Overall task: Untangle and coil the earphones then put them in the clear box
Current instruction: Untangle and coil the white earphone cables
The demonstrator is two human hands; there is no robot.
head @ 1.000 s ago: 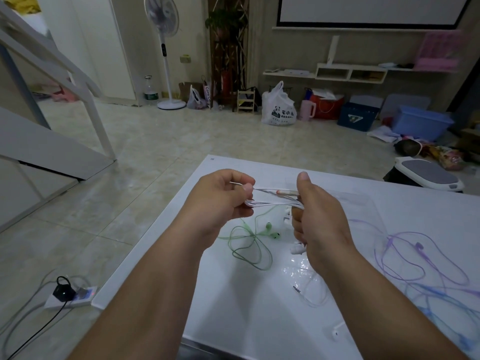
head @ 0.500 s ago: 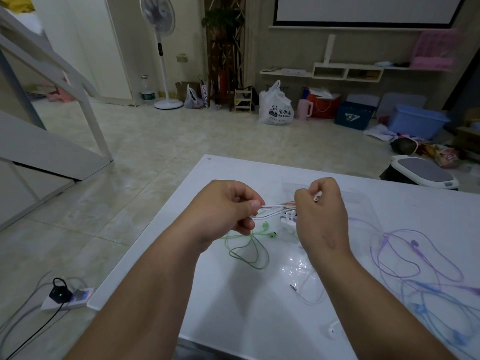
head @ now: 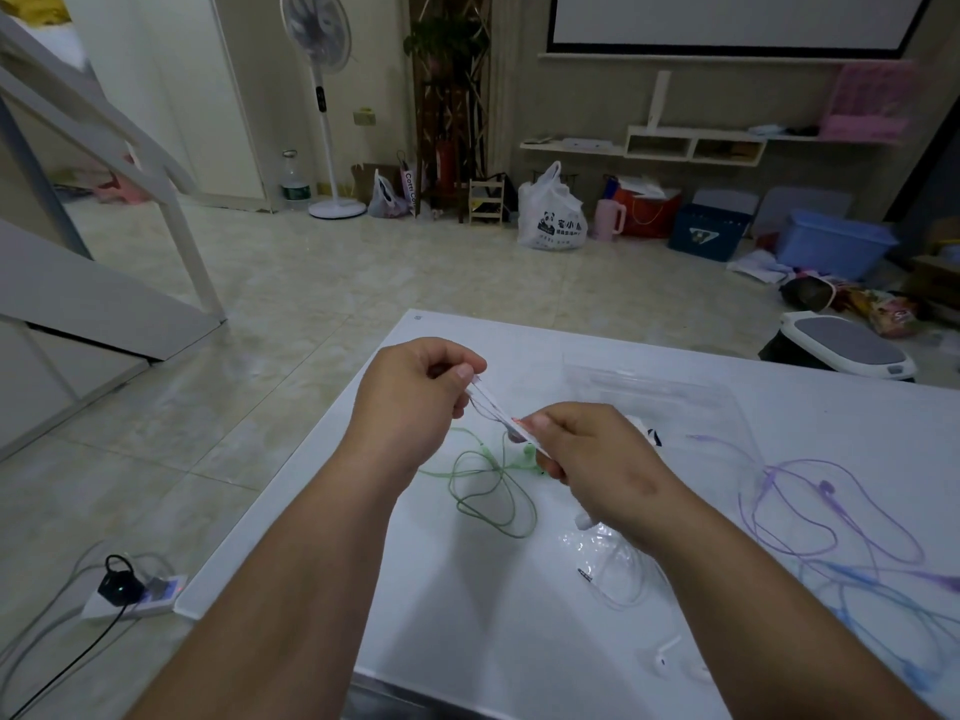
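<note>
progress looks early. the left hand (head: 415, 402) and right hand (head: 597, 459) each pinch one end of a white bundle (head: 498, 414) of cord, fingers curled round it, holding it slanted above the table (head: 467, 641). i'd judge this pair is being coiled or bound (whether a tie goes round it is too small to tell). the box (head: 670, 392) lies just beyond the right hand, and i can't make out anything inside it. green earphones (head: 498, 480) sprawl loose under the hands. purple earphones (head: 831, 517) and blue earphones (head: 878, 610) lie tangled at the right. another white set (head: 628, 579) lies on crinkled plastic near the right forearm. so most of the job is left. the table is white and glossy. past it are a tiled floor, a fan (head: 322, 70), a power strip (head: 135, 595) and bags along the wall.
</note>
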